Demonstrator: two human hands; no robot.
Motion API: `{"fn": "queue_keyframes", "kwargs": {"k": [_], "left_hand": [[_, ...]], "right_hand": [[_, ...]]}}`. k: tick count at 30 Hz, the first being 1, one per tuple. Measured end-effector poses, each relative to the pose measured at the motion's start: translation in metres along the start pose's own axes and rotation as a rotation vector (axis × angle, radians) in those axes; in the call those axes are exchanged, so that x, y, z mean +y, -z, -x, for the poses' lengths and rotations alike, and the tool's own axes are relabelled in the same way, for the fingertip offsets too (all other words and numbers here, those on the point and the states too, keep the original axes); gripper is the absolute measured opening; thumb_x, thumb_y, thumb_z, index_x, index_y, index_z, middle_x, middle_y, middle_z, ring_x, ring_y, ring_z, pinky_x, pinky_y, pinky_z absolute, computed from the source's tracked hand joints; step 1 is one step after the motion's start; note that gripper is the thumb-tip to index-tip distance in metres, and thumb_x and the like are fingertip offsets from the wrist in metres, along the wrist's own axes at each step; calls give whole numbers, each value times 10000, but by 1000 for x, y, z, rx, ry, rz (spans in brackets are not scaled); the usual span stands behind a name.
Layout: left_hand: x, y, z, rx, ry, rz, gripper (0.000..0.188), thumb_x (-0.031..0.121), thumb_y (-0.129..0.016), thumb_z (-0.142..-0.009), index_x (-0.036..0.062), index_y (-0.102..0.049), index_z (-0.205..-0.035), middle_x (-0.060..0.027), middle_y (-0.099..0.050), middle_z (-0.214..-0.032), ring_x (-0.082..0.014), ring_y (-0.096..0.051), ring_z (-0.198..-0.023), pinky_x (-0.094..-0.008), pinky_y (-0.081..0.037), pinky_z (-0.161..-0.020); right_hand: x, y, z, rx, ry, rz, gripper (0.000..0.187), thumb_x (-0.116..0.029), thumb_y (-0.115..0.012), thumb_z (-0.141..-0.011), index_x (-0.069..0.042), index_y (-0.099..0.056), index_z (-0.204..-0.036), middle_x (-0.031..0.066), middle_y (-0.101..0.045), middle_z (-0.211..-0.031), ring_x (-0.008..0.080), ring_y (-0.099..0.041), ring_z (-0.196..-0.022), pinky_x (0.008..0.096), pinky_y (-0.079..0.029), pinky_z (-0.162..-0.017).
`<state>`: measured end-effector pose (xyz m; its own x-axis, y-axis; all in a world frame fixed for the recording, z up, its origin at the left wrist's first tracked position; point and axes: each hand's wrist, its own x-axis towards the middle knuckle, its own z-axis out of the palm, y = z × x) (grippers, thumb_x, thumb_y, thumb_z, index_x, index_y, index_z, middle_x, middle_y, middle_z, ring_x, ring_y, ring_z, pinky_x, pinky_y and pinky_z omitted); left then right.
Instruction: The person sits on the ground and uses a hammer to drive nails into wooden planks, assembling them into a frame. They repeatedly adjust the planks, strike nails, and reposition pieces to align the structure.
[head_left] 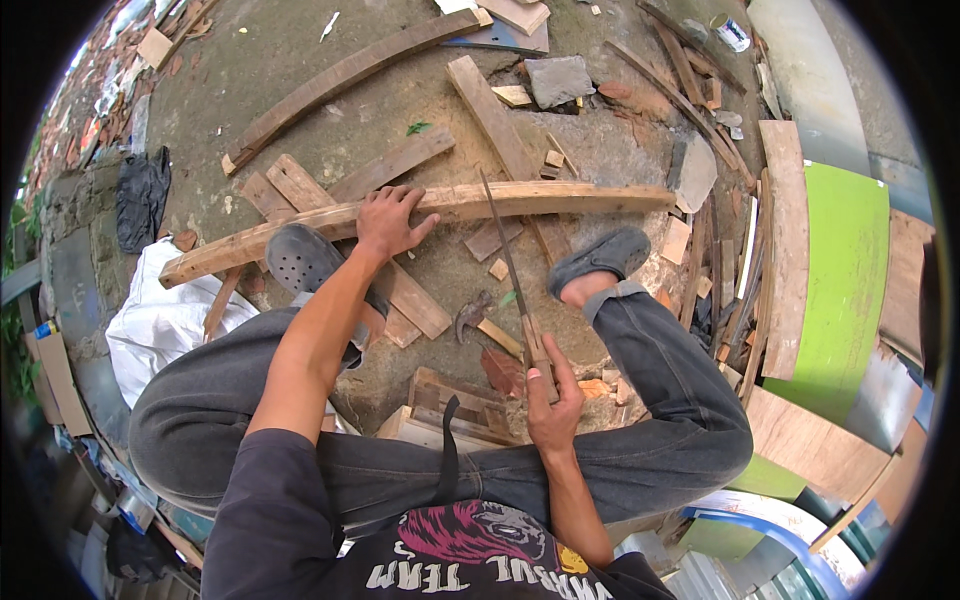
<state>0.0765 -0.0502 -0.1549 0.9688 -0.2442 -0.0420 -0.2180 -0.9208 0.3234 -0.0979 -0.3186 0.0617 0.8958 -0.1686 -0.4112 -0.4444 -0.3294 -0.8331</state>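
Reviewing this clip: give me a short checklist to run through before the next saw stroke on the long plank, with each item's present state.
1. Left hand pressing flat on the long plank: ok.
2. Right hand closed on the handle of the hand saw: ok.
3. Saw blade meeting the plank's near edge: ok, it crosses the plank to the right of the left hand.
4. Left fingers apart from the blade: ok, a gap of bare plank shows between them.
5. Plank held down by a foot: ok on the left, where the grey clog sits on it; the right clog rests on the ground.
6. Hammer clear of the stroke: cannot tell, it lies close beside the blade.
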Motion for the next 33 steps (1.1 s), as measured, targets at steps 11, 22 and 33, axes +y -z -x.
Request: {"fn": "queue_keyframes", "kwargs": {"k": [11, 22, 33], "left_hand": [[-11, 19, -36, -207, -50, -14, 755, 717, -617, -811, 120, -628, -1273, -151, -732, -986, -364, -701, -914, -464, -559, -786], [-16, 14, -50, -640, 21, 49, 912, 773, -612, -772, 72, -570, -1354, -216, -687, -1153, -380, -649, -1097, -468, -516, -925], [4, 21, -40, -609, 175, 36, 946, 827, -458, -835, 4, -596, -1282, -223, -692, -1139, -382, -656, -1081, -462, -506, -942]], "right_hand": [[-1, -2, -3, -11, -29, -64, 478, -93, -581, -959, 63, -510, -1406, 191, -614, -1312, 195, -605, -1134, 295, -467, -965], [-6, -3, -6, 46, 2, -35, 489, -141, -601, -946, 17, -539, -1404, 118, -724, -945, 105, -610, -735, 267, -495, -700], [-22, -4, 1, 41, 1, -7, 492, -148, -598, -933, 60, -541, -1376, 268, -678, -1196, 242, -670, -1074, 320, -501, -915]]}}
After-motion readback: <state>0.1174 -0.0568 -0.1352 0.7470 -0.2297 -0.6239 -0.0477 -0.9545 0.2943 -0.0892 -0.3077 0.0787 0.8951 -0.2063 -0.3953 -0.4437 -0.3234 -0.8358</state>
